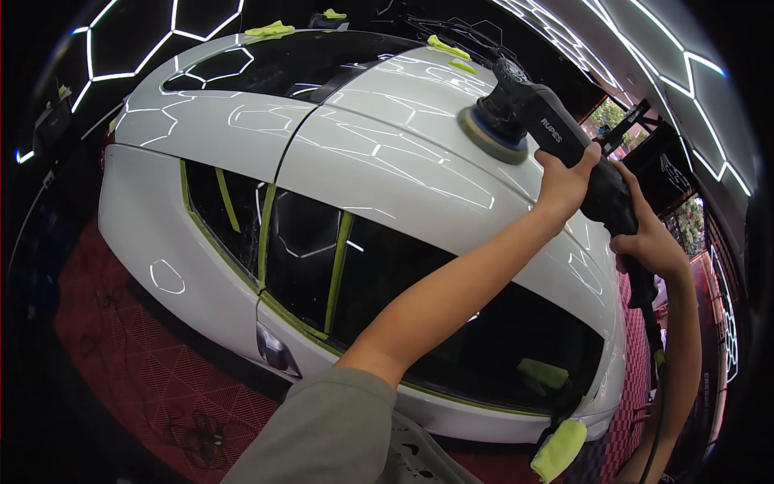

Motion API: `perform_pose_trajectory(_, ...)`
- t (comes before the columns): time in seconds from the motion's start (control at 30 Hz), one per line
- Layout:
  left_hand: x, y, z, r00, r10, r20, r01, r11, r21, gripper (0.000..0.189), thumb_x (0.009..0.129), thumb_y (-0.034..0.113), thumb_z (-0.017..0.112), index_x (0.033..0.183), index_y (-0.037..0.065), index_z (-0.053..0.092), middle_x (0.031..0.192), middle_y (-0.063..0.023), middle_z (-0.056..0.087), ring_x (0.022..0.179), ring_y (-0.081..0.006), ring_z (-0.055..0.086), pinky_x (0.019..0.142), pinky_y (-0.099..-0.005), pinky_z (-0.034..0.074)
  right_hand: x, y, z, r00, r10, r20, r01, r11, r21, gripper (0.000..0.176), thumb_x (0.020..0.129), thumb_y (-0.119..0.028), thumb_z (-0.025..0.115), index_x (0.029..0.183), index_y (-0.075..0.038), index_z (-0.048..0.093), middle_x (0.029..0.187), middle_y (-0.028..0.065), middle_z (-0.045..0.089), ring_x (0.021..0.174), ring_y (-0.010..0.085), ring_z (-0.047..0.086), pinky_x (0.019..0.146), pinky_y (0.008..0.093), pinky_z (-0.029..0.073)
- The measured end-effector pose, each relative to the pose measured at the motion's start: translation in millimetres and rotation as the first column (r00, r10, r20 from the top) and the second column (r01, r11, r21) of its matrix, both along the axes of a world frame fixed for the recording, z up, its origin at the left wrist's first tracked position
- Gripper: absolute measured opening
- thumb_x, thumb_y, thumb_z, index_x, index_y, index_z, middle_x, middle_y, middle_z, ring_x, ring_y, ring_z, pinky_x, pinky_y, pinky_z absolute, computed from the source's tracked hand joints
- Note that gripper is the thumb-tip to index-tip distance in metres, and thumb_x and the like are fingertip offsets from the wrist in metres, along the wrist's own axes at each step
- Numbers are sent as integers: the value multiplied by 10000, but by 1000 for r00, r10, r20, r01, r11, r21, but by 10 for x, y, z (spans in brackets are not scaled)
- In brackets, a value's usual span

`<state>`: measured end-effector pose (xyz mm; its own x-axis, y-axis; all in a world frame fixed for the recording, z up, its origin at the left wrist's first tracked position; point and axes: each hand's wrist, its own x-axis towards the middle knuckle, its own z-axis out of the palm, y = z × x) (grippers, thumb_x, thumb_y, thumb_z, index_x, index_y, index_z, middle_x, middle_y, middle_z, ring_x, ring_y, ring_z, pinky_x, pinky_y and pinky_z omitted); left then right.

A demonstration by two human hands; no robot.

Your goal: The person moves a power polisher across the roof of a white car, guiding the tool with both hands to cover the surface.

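Note:
Both of my hands grip a black polisher (556,121) marked RUPES. My left hand (564,181) is wrapped round its body near the head, and my right hand (651,238) holds the rear handle, with the cable running down from it. The round pad (492,137) lies against or just over the white car's roof (387,153), slightly tilted; its exact contact is hard to tell. Yellow-green tape (339,266) edges the dark side windows.
Yellow-green cloths lie on the far roof edge (447,48) and at the rear glass (270,31). Another cloth (559,450) hangs near the side mirror. A cable (197,436) lies on the red tiled floor (121,339). Hexagonal lights line walls and ceiling.

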<state>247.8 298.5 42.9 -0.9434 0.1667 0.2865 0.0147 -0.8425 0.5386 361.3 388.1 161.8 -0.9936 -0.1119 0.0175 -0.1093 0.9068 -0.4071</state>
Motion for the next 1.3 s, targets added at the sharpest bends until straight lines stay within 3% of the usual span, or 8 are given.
perform_pose_trajectory(0.27, -183, -633, -4, 997, -57, 48, 57, 998, 0, 904, 869, 464, 742, 1344, -63, 182, 1258, -223, 530, 1116, -246, 610, 936, -305, 525, -231, -632, 20, 998, -21, 56, 21, 1000, -5, 1065, 652, 79, 563, 1596, -224, 174, 860, 150, 622, 495, 196, 623, 496, 337, 546)
perform_pose_trajectory(0.33, -310, -719, -66, 998, 48, 35, -45, 996, -77, 955, 858, 568, 714, 1357, -48, 182, 1062, -143, 596, 819, -162, 660, 625, -279, 512, -298, -789, -2, 997, -12, 77, 12, 1000, -5, 1064, 652, 77, 563, 1595, -232, 179, 845, 144, 621, 495, 193, 624, 500, 340, 548)
perform_pose_trajectory(0.47, -465, -977, -119, 994, 78, 73, -71, 994, -87, 957, 864, 574, 695, 1358, -55, 169, 1065, -143, 592, 814, -164, 653, 640, -301, 511, -470, -1052, -43, 997, 28, 71, -28, 1000, 4, 1059, 655, 73, 563, 1592, -245, 186, 824, 134, 613, 495, 190, 622, 502, 338, 550)
perform_pose_trajectory(0.53, -446, -1170, -99, 995, -6, 99, 10, 999, -43, 1017, 855, 516, 739, 1398, -93, 132, 1289, -233, 510, 1152, -248, 587, 985, -314, 497, -505, -1189, -24, 996, 7, 93, -9, 1000, 30, 1053, 658, 69, 563, 1590, -252, 191, 807, 129, 601, 497, 189, 621, 506, 337, 553)
perform_pose_trajectory(0.67, -540, -1392, -145, 996, 36, 79, -35, 999, -16, 1027, 852, 515, 744, 1404, -94, 127, 1292, -239, 508, 1170, -247, 581, 1002, -310, 487, -623, -1389, -50, 994, 29, 109, -32, 999, 31, 1055, 659, 66, 564, 1589, -261, 189, 786, 126, 586, 501, 188, 623, 506, 339, 555)
perform_pose_trajectory(0.87, -652, -1732, -177, 988, 119, 97, -111, 991, -81, 1029, 839, 617, 681, 1415, -43, 141, 1185, -173, 553, 955, -211, 642, 804, -396, 513, -839, -1651, -85, 991, 101, 90, -105, 993, 46, 1064, 650, 47, 583, 1593, -230, 177, 793, 126, 580, 511, 189, 629, 511, 338, 561)
perform_pose_trajectory(0.93, -705, -1829, -177, 991, 82, 104, -80, 997, -19, 1061, 864, 500, 742, 1441, -65, 53, 1251, -234, 523, 1002, -243, 674, 774, -328, 602, -911, -1701, -85, 989, 111, 98, -114, 993, 29, 1077, 631, 94, 544, 1595, -231, 191, 898, 153, 604, 486, 187, 607, 476, 328, 557)
perform_pose_trajectory(1.3, -577, -2088, -271, 983, 141, 114, -138, 990, -29, 1042, 880, 507, 735, 1433, -74, 69, 1267, -237, 512, 1086, -246, 637, 869, -329, 573, -872, -1934, -135, 977, 170, 128, -179, 982, 66, 1049, 665, 50, 574, 1596, -203, 162, 854, 150, 616, 514, 199, 645, 513, 336, 571)
